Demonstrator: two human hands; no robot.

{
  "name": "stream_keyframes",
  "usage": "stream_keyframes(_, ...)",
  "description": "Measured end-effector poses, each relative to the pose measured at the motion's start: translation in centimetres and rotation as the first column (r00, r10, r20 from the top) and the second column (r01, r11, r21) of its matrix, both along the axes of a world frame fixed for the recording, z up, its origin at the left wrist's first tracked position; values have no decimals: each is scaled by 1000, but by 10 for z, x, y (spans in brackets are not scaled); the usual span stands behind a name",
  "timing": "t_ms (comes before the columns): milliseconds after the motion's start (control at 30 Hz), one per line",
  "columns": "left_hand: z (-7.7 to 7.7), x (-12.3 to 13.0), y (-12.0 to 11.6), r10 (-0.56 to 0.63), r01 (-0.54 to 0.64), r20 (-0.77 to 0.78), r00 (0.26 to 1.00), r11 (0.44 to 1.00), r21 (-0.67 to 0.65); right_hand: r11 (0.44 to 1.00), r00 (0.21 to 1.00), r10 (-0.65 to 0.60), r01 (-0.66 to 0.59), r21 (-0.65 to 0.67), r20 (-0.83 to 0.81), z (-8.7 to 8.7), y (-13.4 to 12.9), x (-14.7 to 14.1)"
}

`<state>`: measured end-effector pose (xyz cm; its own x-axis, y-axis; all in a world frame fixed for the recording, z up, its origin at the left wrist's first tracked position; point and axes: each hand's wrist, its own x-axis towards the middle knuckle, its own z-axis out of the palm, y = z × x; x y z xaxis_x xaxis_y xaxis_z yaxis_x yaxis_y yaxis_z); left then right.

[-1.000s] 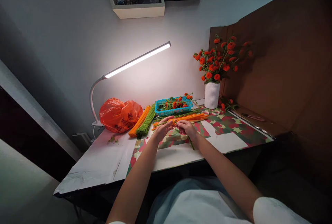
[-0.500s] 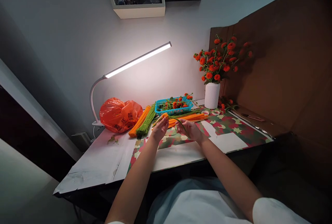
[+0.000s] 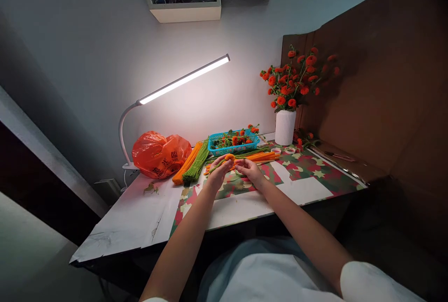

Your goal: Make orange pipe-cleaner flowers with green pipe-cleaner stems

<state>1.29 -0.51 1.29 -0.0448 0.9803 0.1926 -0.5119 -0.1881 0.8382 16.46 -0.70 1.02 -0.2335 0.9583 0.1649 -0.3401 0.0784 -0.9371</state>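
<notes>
Now, the left hand (image 3: 217, 174) holds a small orange flower (image 3: 229, 157) just below the middle of the frame. The right hand (image 3: 253, 172) is close by; I cannot tell if it grips anything.

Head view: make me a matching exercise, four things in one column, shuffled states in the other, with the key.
1. Small rounded orange fuzzy piece
2. Blue plastic basket
3. White ribbed vase
4. White bar-shaped lamp

A. Upright, holding tall red-orange flowers
B. Switched on, glowing
C. Held in the left hand
D. Low, open-topped, flowers lying inside

Pairs: 1-C, 2-D, 3-A, 4-B
</notes>
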Motion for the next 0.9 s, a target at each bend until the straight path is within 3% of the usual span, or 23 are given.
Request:
stream_keyframes(133,-5,7,-4,-30,37,-132,991,998,45,995,996,-56,61,77,-67,1,-2,-4)
stream_keyframes(433,-7,8,-4,-75,82,-240,968,996,18,994,990,-78,86,63,-118,-1,-2,-2)
stream_keyframes(567,-5,10,-6,-65,67,-182,981,998,2,996,991,-50,59,63,-125,0,-2,-1)
stream_keyframes(700,-4,12,-5,-56,55,-108,993,998,-13,999,978,-31,25,-35,-205,2,-2,-1)
stream_keyframes(900,-8,7,-2,-130,130,9,991,988,-82,980,937,109,-157,-122,-332,0,-2,-1)
